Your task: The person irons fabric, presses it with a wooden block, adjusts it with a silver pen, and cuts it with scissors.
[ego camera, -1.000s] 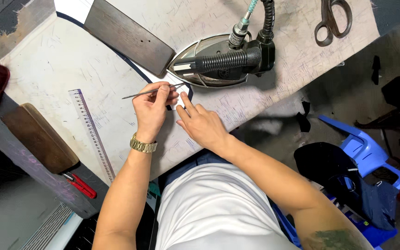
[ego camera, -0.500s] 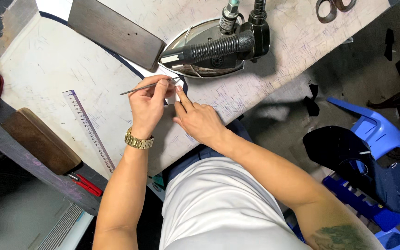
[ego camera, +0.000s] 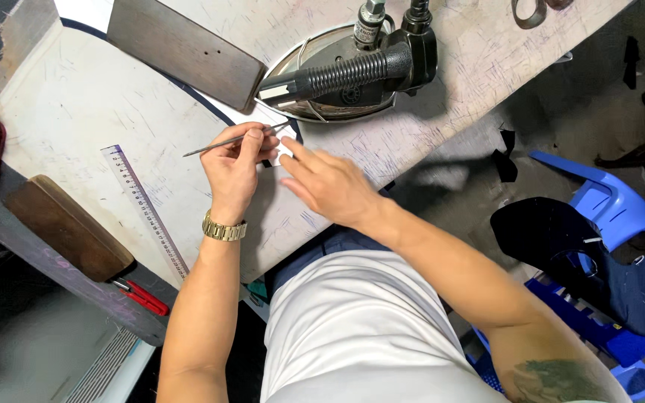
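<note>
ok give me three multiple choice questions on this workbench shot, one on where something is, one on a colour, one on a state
1. Where does the clear ruler lie?
A. On top of the iron
B. On the table left of the left hand
C. On the blue chair

2. What colour is the wristwatch?
A. Gold
B. Black
C. Red

3. How is the thin metal tool held?
A. Lying loose on the table
B. Gripped in the right hand
C. Pinched in the left hand's fingers

Answers:
1 B, the ruler rests flat on the table beside the left hand.
2 A, the band on the left wrist is gold.
3 C, the left fingers pinch it while the right hand lies open, fingers extended, beside the iron.
</note>
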